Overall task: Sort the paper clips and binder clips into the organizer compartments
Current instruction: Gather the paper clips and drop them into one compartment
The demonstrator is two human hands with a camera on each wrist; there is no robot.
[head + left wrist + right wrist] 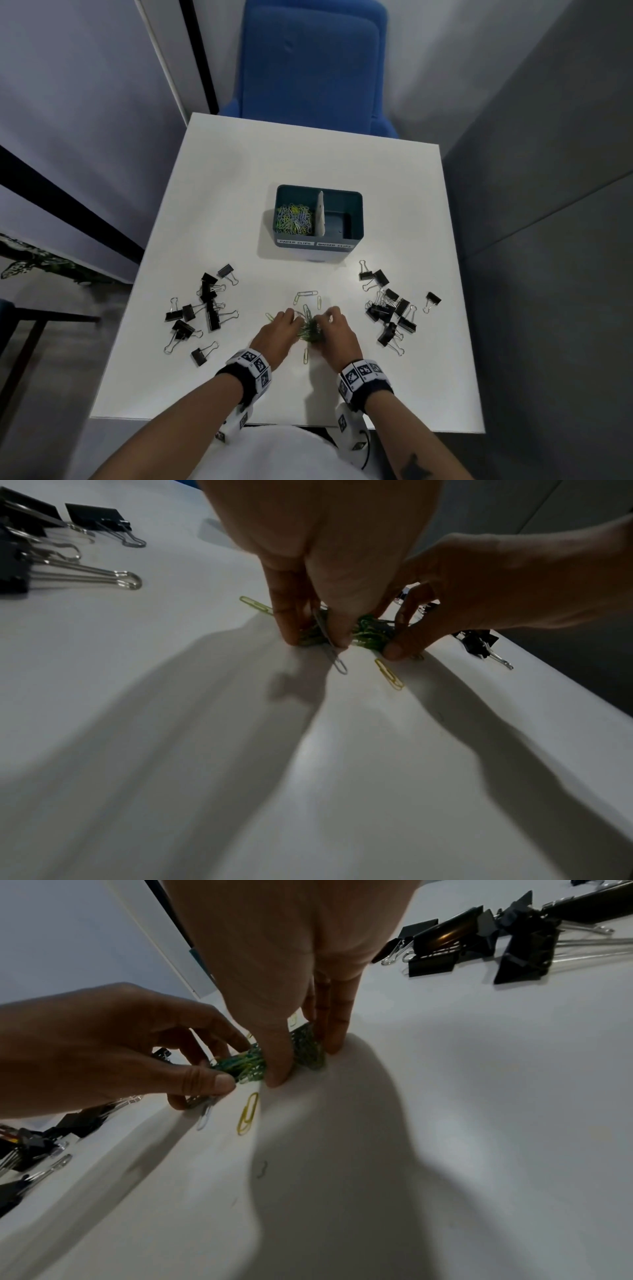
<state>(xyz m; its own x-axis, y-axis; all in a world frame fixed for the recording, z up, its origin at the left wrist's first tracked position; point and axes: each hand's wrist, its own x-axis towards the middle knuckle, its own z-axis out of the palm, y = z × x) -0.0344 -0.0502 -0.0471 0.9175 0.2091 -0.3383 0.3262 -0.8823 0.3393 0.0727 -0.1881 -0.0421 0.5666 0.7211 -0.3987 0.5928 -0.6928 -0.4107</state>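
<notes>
A bunch of green and yellow paper clips [310, 333] [369, 634] [248, 1064] lies on the white table [239, 205], near its front. My left hand [294, 319] [315, 640] pinches the bunch's left side between thumb and fingers. My right hand [325, 320] [304, 1064] pinches its right side the same way. A few loose paper clips [306, 296] lie just beyond, and a yellow one [305, 354] [247, 1114] lies nearer me. The teal organizer [356, 205] stands further back; its left compartment holds paper clips [294, 219], and its right one is empty.
Black binder clips lie in two scattered piles, one on the left [205, 308] [92, 518] and one on the right [390, 308] [479, 942]. A blue chair [311, 68] stands beyond the table's far edge. Grey walls close in on both sides.
</notes>
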